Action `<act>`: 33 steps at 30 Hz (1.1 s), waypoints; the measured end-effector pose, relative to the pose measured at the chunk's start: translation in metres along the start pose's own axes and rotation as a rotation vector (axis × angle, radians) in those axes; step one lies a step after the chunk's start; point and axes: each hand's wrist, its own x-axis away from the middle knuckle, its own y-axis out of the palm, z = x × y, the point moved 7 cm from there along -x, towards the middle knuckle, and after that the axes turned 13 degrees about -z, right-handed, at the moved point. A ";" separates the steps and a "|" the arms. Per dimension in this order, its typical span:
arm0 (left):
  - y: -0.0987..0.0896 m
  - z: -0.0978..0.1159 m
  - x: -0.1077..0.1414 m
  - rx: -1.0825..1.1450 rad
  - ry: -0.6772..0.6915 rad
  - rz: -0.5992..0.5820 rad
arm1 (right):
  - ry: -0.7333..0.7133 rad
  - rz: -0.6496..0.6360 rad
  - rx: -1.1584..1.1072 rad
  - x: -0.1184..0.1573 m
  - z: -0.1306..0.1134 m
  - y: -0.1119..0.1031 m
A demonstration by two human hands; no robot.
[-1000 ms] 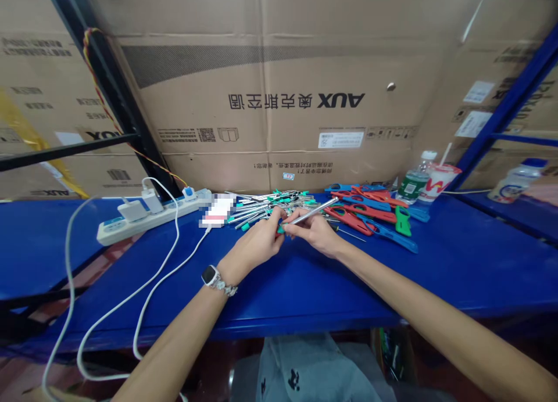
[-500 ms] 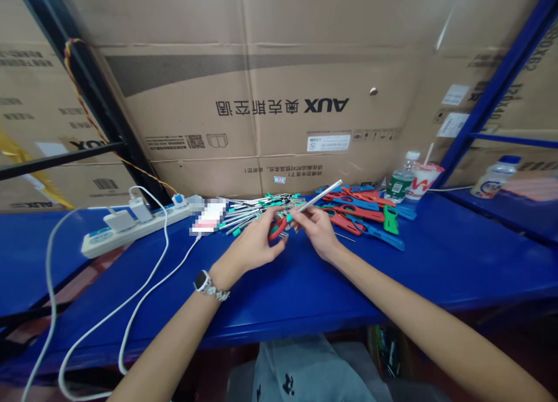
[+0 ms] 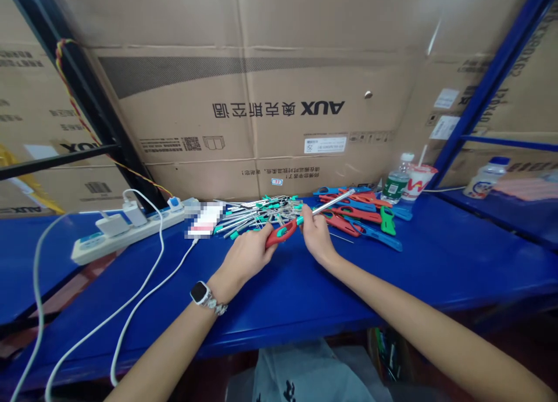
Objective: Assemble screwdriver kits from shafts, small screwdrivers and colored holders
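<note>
My left hand (image 3: 247, 254) is closed round a red plastic handle (image 3: 280, 234) with a finger loop and a green piece inside it. In my right hand (image 3: 317, 237) is a silver metal tube (image 3: 335, 201), pinched near its green end and slanting up to the right. That end meets the tip of the handle; whether they are joined I cannot tell. Behind my hands lies a heap of silver rods (image 3: 244, 218) with green ends. Right of it are several red and blue plastic handles (image 3: 364, 214), plus a green one (image 3: 387, 221).
A white power strip (image 3: 143, 228) with plugs and cables lies left, beside a blurred-out flat object (image 3: 207, 219). A water bottle (image 3: 396, 181) and a paper cup (image 3: 419, 182) stand right. Cardboard (image 3: 279, 71) backs the blue table (image 3: 457, 245).
My left hand has drawn slightly left and down, showing more of the red handle. The tube has tipped flatter and reaches further right, and my right hand has shifted a little with it.
</note>
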 end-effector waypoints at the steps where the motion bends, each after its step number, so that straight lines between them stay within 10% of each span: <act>1: 0.001 0.000 0.000 0.001 -0.014 -0.011 | 0.004 -0.005 0.005 0.000 -0.002 0.003; 12: 0.002 -0.005 0.005 0.103 -0.139 0.029 | 0.023 -0.068 0.085 -0.015 -0.020 0.026; 26: 0.005 0.027 0.003 0.584 0.279 0.120 | -0.226 -0.293 -0.011 0.009 -0.023 0.019; 33: -0.048 -0.004 0.050 0.545 0.199 0.613 | -0.123 -0.531 0.295 0.013 -0.020 0.004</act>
